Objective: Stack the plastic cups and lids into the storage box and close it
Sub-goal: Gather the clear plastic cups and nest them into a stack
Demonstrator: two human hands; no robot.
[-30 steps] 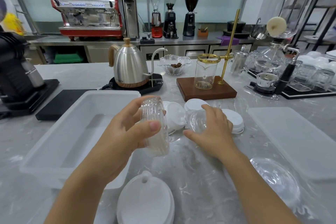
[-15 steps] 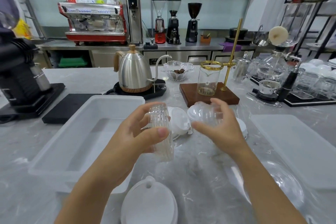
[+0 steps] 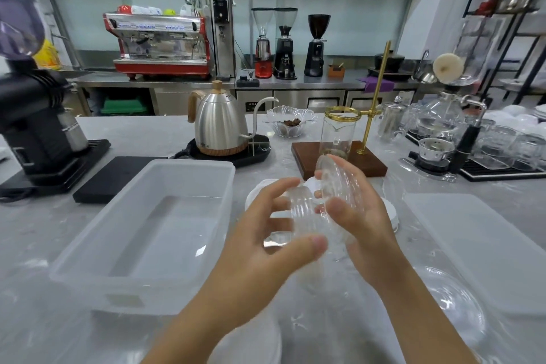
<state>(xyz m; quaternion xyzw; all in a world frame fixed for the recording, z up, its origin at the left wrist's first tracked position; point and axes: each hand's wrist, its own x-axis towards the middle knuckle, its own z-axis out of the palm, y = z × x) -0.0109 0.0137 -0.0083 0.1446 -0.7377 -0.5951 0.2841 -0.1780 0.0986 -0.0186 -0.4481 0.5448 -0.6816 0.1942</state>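
Note:
My left hand [image 3: 260,254] grips a stack of clear ribbed dome lids [image 3: 301,213] held on edge above the counter. My right hand [image 3: 360,216] holds another clear dome lid [image 3: 336,180] pressed against the right side of that stack. The translucent storage box [image 3: 97,248] stands open and empty to the left of both hands. Its flat lid [image 3: 484,248] lies on the counter at the right. White lids [image 3: 390,213] lie on the counter behind my hands, partly hidden. A clear dome lid [image 3: 455,301] rests near my right forearm. A white lid stack [image 3: 251,343] sits at the bottom.
A steel kettle [image 3: 220,124] on a black base stands behind the box. A glass jar [image 3: 336,133] on a wooden stand [image 3: 375,165] sits just beyond my hands. A black grinder [image 3: 38,130] is at far left, glassware [image 3: 502,145] at far right.
My right hand lifted a clear dome lid off the counter and brought it left against the stack in my left hand. The left hand tilted its stack slightly toward it.

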